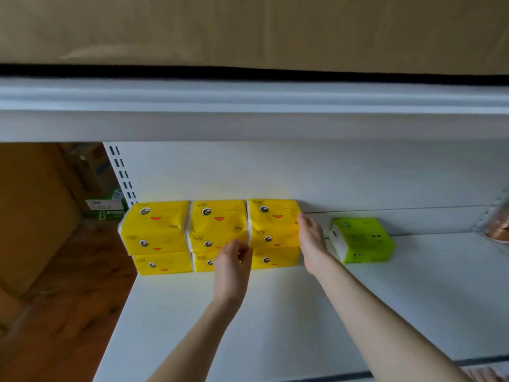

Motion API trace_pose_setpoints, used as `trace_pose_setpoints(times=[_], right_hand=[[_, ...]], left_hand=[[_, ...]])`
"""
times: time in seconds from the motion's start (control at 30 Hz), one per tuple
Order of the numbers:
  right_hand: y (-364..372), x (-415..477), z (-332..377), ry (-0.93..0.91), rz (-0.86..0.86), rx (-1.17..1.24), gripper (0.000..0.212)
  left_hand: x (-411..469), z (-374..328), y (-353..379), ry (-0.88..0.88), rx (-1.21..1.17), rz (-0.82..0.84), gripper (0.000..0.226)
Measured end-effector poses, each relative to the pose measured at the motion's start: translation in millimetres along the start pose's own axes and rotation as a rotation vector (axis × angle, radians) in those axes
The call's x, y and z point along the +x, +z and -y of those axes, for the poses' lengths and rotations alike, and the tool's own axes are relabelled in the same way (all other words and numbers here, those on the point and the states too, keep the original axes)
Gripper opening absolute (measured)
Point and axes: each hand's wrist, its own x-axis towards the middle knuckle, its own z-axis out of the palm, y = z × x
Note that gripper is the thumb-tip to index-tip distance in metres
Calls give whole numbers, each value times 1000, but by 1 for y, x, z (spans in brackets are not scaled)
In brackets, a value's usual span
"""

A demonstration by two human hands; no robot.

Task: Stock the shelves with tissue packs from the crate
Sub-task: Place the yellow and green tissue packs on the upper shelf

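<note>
Several yellow tissue packs with smiling faces stand stacked in three columns at the back left of the white shelf (275,312): a left stack (155,230), a middle stack (214,221) and a right stack (272,224). My left hand (234,260) is curled at the gap between the middle and right stacks, fingers touching the packs. My right hand (312,241) lies flat against the right side of the right stack. A single green tissue pack (363,239) sits alone to the right, apart from my right hand. The crate is not in view.
An upper white shelf (248,111) overhangs the packs, with cardboard (248,28) above it. A slotted upright (122,175) marks the shelf's left end. Brown floor (68,299) and boxes lie to the left. A copper-coloured wrapped item (498,224) sits at the far right.
</note>
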Motion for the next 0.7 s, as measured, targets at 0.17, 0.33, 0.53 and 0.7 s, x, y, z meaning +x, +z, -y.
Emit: trace_pose_setpoints(times=[0.17, 0.33, 0.53, 0.7], right_hand=[[4, 7, -9, 59, -11, 89, 52], [2, 7, -26, 144, -31, 211, 55], [9, 12, -27, 191, 4, 254, 56], [4, 11, -36, 176, 31, 268, 61]], left_hand=[[-3, 17, 6, -45, 104, 94, 25], [4, 10, 12, -92, 196, 119, 40], [7, 5, 14, -113, 223, 115, 42], [-1, -2, 11, -132, 267, 143, 41]])
